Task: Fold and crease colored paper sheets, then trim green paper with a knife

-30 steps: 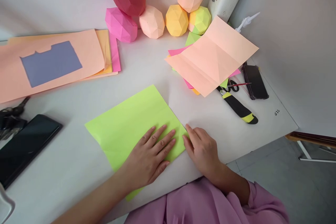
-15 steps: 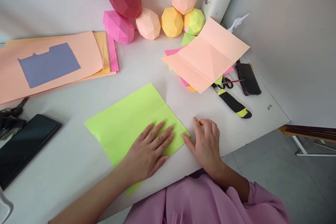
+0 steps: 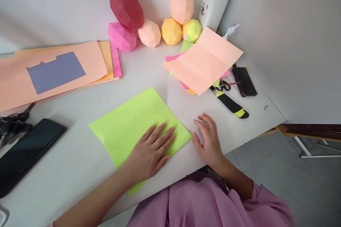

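Note:
A folded lime-green sheet of paper point(image 3: 133, 120) lies on the white table point(image 3: 80, 163) in front of me. My left hand point(image 3: 150, 152) rests flat on its near right part, fingers stretched out and pressing it down. My right hand point(image 3: 209, 138) hovers just right of the sheet's right corner, fingers loosely spread, holding nothing and not touching the paper.
A creased peach sheet point(image 3: 204, 60) tops a pile of coloured papers; beside it lie a black-and-yellow utility knife point(image 3: 230, 104), small scissors point(image 3: 226, 86) and a phone point(image 3: 244, 81). Paper polyhedra point(image 3: 149, 25) line the back wall. Left: peach sheets point(image 3: 53, 71), another phone point(image 3: 26, 152), keys point(image 3: 13, 124).
My right hand lifted off the green sheet's corner and moved slightly right, its fingers opening. The left hand stayed pressed on the paper. The camera view shifted a little.

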Demonstrator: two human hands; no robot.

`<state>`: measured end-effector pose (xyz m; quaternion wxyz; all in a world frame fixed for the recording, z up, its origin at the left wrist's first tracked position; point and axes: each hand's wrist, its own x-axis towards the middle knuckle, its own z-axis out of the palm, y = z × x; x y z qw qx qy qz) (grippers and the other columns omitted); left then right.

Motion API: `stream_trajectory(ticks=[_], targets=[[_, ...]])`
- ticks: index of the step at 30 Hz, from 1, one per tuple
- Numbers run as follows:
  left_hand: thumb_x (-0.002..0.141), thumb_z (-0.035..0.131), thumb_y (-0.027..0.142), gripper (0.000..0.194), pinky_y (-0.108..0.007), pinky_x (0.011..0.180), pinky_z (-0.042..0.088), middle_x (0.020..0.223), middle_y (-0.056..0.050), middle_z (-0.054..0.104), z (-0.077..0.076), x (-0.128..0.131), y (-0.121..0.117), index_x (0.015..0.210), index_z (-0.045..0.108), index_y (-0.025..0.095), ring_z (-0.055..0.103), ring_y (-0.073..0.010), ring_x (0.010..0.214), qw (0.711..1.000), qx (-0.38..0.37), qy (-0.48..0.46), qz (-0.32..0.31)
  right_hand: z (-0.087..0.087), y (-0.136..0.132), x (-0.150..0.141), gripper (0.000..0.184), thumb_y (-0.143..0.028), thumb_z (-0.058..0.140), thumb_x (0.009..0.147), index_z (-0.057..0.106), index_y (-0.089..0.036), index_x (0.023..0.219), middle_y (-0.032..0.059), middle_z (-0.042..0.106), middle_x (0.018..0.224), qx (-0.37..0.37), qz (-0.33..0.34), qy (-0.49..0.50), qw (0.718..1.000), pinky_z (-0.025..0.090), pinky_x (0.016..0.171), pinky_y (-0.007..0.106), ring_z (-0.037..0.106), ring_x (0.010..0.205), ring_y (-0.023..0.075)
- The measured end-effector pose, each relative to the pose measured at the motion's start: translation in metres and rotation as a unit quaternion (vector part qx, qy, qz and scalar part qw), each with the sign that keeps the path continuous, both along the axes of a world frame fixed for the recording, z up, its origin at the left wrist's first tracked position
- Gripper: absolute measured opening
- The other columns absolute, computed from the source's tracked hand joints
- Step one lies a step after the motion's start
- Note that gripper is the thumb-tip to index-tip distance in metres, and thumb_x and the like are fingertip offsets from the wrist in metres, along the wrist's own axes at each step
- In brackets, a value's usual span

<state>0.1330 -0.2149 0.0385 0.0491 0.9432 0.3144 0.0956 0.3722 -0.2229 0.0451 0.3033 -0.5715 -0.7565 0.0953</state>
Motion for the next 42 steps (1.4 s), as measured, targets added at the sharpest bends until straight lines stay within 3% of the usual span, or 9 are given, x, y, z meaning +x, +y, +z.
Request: stream_trajectory(ticks=[5,9,12,16,21,28,37,42], targets=[[0.096,0.041,0.041,0.056,-0.050,0.117,0.016,0.154,-0.006,0.030,0.000,0.001,0.000,0.147,0.032,0.019,0.017,-0.0299,0.145,1.000,0.007,-0.002,0.002,0.006,-0.003,-0.015,0.050,-0.031,0.052,0.088,0.044,-0.010,0.133,0.0224,0.040,0.140,-0.042,0.072,-0.095,0.992,0.033,0.107,0.060,0.018,0.142,0.0371],[0.096,0.041,0.040,0.055,-0.050,0.117,0.016,0.155,-0.006,0.029,-0.001,0.001,0.000,0.145,0.035,0.017,0.017,-0.0307,0.145,1.000,0.012,0.003,0.001,0.005,0.004,0.002,0.053,-0.034,0.050,0.090,0.044,-0.006,0.134,0.0254,0.034,0.145,-0.063,0.060,-0.147,0.985,0.030,0.108,0.062,0.009,0.144,0.0396],[0.096,0.041,0.040,0.055,-0.050,0.116,0.017,0.155,-0.006,0.028,-0.002,0.001,0.000,0.145,0.037,0.016,0.017,-0.0318,0.145,1.000,0.016,0.006,-0.001,0.005,0.012,0.020,0.054,-0.034,0.048,0.091,0.040,-0.008,0.138,0.0236,0.030,0.149,-0.085,0.071,-0.136,0.985,0.031,0.108,0.060,0.007,0.145,0.0364],[0.096,0.040,0.040,0.054,-0.049,0.116,0.017,0.155,-0.005,0.028,-0.001,0.001,0.000,0.145,0.037,0.016,0.017,-0.0313,0.144,1.000,0.026,0.006,-0.001,0.007,0.019,0.020,0.057,-0.031,0.051,0.089,0.037,-0.010,0.140,0.0207,0.025,0.153,-0.107,0.146,-0.121,0.976,0.028,0.112,0.056,0.002,0.146,0.0311],[0.097,0.039,0.041,0.053,-0.049,0.116,0.019,0.155,-0.005,0.028,-0.001,0.003,0.001,0.144,0.038,0.017,0.020,-0.0310,0.144,0.999,0.038,0.008,0.005,0.011,0.029,0.004,0.075,-0.032,0.059,0.083,0.027,-0.010,0.147,0.0216,0.008,0.157,-0.163,0.199,-0.179,0.949,0.019,0.114,0.057,-0.007,0.145,0.0327],[0.097,0.035,0.043,0.054,-0.047,0.118,0.016,0.156,-0.003,0.027,-0.006,0.001,0.000,0.146,0.036,0.019,0.018,-0.0292,0.145,0.999,0.035,0.003,0.011,0.024,0.045,0.005,0.091,-0.042,0.056,0.082,0.006,-0.015,0.153,0.0117,-0.022,0.156,-0.307,0.215,-0.220,0.901,0.000,0.117,0.048,-0.024,0.141,0.0297],[0.097,0.034,0.043,0.055,-0.049,0.117,0.018,0.156,-0.003,0.025,-0.005,0.003,0.000,0.147,0.034,0.019,0.017,-0.0297,0.145,1.000,0.019,0.004,0.012,0.033,0.060,0.013,0.098,-0.040,0.062,0.077,0.004,-0.021,0.153,0.0099,-0.024,0.155,-0.366,0.177,-0.219,0.887,0.000,0.116,0.050,-0.027,0.140,0.0298],[0.097,0.035,0.043,0.055,-0.049,0.117,0.019,0.156,-0.003,0.025,-0.008,0.001,0.000,0.147,0.033,0.019,0.017,-0.0300,0.145,1.000,0.009,-0.004,0.009,0.033,0.065,0.031,0.090,-0.030,0.062,0.077,0.014,-0.020,0.153,0.0110,-0.015,0.158,-0.352,0.167,-0.189,0.902,0.006,0.117,0.051,-0.019,0.143,0.0301]])
